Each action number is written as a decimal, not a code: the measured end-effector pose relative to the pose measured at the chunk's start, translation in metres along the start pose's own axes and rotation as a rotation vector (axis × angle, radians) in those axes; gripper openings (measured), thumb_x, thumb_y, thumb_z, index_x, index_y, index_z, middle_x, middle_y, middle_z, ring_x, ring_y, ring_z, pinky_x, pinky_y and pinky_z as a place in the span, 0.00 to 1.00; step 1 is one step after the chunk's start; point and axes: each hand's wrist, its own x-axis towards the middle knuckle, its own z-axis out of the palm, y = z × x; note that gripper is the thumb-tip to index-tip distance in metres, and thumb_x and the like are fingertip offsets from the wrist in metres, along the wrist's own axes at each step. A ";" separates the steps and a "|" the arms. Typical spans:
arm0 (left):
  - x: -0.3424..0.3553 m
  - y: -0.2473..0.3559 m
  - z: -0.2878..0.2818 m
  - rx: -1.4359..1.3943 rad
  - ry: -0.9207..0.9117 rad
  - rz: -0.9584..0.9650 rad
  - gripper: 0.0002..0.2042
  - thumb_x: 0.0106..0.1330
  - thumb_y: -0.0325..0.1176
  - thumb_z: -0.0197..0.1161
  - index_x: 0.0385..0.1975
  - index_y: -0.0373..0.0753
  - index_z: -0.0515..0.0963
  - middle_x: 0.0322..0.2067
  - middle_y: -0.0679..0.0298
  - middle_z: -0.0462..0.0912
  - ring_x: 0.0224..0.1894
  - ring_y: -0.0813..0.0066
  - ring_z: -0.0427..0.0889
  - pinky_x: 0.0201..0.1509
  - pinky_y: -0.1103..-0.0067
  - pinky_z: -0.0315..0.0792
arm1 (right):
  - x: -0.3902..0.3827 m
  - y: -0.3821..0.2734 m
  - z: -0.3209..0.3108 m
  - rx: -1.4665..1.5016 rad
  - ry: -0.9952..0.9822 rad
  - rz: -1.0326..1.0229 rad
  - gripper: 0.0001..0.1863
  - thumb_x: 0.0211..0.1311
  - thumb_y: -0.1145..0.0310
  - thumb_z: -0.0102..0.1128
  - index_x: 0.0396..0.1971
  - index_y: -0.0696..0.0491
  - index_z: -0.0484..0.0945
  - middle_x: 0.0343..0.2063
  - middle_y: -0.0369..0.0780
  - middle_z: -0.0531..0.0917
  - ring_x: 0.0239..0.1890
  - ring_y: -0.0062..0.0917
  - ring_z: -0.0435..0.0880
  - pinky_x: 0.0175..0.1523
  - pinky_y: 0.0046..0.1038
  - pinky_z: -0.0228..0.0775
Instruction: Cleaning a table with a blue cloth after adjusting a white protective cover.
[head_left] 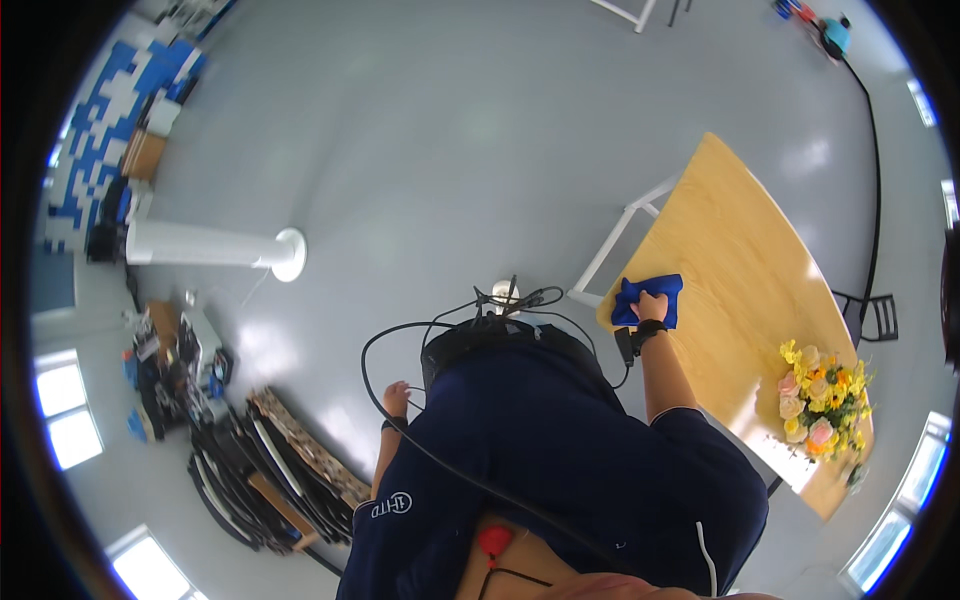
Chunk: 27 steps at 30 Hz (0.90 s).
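My right hand (pixel 651 306) presses down on a blue cloth (pixel 663 287) near the close left edge of a light wood table (pixel 730 250). Its fingers are curled onto the bunched fabric, and a black strap circles the wrist. Down at my left side, away from the table, hangs my left hand (pixel 397 399). Nothing shows in its loosely parted fingers, though they are small in view; a thin cable passes beside them.
A bouquet of yellow, pink and orange flowers (pixel 822 403) sits at the table's near right end. Black cables (pixel 372 375) loop around my waist. A white column-shaped appliance (pixel 210 243) is at left, above stacked long dark pieces (pixel 250 480). A dark chair (pixel 880 318) stands beyond the table.
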 end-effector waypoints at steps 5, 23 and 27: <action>0.066 0.100 0.034 0.102 0.026 0.182 0.13 0.63 0.32 0.53 0.40 0.27 0.73 0.37 0.55 0.80 0.38 0.70 0.79 0.37 0.80 0.74 | -0.012 -0.009 0.001 0.048 0.047 0.061 0.16 0.51 0.74 0.56 0.40 0.63 0.67 0.36 0.48 0.75 0.32 0.33 0.81 0.24 0.28 0.81; 0.384 0.261 0.169 1.085 -0.760 1.224 0.12 0.55 0.30 0.51 0.36 0.33 0.77 0.28 0.58 0.80 0.29 0.66 0.80 0.34 0.75 0.74 | -0.015 -0.034 0.035 0.199 0.543 0.254 0.25 0.45 0.67 0.56 0.44 0.66 0.69 0.32 0.49 0.78 0.23 0.33 0.81 0.23 0.27 0.78; 0.379 0.364 0.255 0.835 -0.767 0.497 0.13 0.59 0.31 0.48 0.34 0.29 0.76 0.28 0.57 0.80 0.30 0.68 0.80 0.31 0.78 0.74 | -0.006 -0.033 0.022 0.191 0.649 0.488 0.24 0.44 0.64 0.55 0.41 0.65 0.71 0.32 0.51 0.79 0.24 0.35 0.81 0.23 0.28 0.77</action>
